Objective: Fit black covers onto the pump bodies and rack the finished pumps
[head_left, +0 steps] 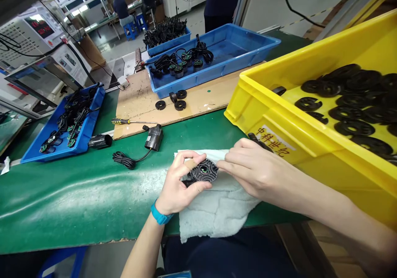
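Note:
My left hand [178, 183] is closed around a round black ribbed part [204, 171] with a green centre, held just above a white cloth [214, 207] on the green table. A plaster wraps the thumb and a blue band circles the wrist. My right hand [248, 168] comes in from the right, its fingertips pressed against the part's right edge. A dark tool tip [259, 140] pokes out behind that hand.
A yellow crate [297, 137] of several black rings stands at the right. Blue trays [232, 69] [63, 143] hold wired black parts. A small black pump with cord [153, 138], a screwdriver [130, 121], a black cylinder [99, 141] and loose rings [176, 100] lie beyond. People stand far back.

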The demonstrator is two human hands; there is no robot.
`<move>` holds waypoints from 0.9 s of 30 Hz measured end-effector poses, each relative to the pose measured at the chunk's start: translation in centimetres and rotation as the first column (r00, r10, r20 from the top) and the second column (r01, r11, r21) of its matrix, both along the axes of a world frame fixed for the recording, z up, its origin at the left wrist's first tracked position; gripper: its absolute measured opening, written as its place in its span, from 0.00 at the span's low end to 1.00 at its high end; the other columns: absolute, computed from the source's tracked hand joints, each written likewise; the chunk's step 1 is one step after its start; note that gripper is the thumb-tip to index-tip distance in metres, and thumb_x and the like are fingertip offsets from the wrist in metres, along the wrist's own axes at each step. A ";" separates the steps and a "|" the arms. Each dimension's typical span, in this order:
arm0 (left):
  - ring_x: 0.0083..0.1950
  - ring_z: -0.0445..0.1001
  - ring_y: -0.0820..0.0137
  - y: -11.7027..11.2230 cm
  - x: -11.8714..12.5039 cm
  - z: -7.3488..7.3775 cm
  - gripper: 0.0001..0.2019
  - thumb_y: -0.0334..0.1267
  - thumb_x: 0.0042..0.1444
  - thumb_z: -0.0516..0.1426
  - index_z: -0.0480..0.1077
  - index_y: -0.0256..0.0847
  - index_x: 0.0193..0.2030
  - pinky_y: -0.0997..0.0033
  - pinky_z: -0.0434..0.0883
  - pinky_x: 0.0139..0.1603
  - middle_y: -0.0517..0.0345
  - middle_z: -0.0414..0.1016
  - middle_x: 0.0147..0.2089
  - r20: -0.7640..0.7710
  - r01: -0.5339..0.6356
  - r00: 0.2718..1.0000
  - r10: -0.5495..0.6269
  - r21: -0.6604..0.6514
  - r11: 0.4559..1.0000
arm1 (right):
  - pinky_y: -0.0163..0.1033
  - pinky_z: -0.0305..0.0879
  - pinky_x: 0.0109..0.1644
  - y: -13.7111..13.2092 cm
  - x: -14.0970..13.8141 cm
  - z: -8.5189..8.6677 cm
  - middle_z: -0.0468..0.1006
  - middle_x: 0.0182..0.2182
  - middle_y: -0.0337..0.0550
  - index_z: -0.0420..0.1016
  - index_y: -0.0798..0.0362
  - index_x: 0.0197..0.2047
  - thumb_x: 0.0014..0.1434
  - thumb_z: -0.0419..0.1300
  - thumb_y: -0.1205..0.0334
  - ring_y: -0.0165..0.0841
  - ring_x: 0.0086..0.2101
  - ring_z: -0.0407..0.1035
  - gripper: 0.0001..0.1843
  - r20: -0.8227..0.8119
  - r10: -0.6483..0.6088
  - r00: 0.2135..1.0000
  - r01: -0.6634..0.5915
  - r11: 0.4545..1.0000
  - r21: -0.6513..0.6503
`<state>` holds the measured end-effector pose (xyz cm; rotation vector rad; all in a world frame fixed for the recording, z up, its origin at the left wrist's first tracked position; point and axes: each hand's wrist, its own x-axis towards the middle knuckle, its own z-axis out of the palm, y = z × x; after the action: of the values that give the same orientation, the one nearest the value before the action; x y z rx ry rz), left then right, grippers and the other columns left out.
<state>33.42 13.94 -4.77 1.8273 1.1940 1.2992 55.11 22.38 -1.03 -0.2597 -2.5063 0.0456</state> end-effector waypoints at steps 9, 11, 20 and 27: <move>0.58 0.69 0.60 -0.2 -0.7 1.8 0.27 0.33 0.63 0.61 0.66 0.46 0.69 0.54 0.74 0.59 0.45 0.64 0.57 -0.302 0.102 0.951 -0.074 0.076 0.992 | 0.43 0.55 0.40 -0.3 -0.3 0.6 0.66 0.27 0.42 0.78 0.61 0.36 0.68 0.49 0.79 0.35 0.30 0.53 0.17 0.063 -0.031 0.998 0.031 0.999 -0.008; 0.58 0.70 0.60 -0.1 -0.5 1.7 0.25 0.32 0.62 0.61 0.69 0.45 0.67 0.54 0.75 0.59 0.45 0.64 0.57 -0.317 0.070 0.948 -0.032 0.108 0.992 | 0.43 0.55 0.40 -0.3 -0.3 0.6 0.67 0.27 0.43 0.78 0.61 0.37 0.68 0.48 0.79 0.35 0.30 0.53 0.18 0.070 -0.036 0.997 0.037 0.999 -0.011; 0.65 0.73 0.58 0.0 0.5 0.5 0.24 0.35 0.63 0.63 0.71 0.49 0.66 0.54 0.72 0.66 0.46 0.72 0.66 -0.174 0.018 0.985 -0.008 0.053 0.998 | 0.43 0.54 0.41 -0.4 -0.2 0.8 0.68 0.28 0.44 0.79 0.63 0.39 0.68 0.49 0.79 0.35 0.30 0.52 0.17 0.096 -0.055 0.994 0.057 0.998 -0.015; 0.71 0.67 0.55 -0.6 1.0 -0.4 0.23 0.35 0.66 0.60 0.70 0.50 0.67 0.49 0.70 0.68 0.45 0.63 0.74 -0.123 -0.021 0.992 0.027 0.053 0.998 | 0.44 0.54 0.43 -0.5 -0.3 0.7 0.67 0.27 0.44 0.78 0.60 0.34 0.67 0.48 0.79 0.35 0.29 0.53 0.19 0.147 -0.099 0.984 0.085 0.992 0.097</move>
<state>34.45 13.35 -5.12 1.9604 1.2616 1.2567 54.82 21.86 -0.29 -0.3534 -2.6351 -0.1299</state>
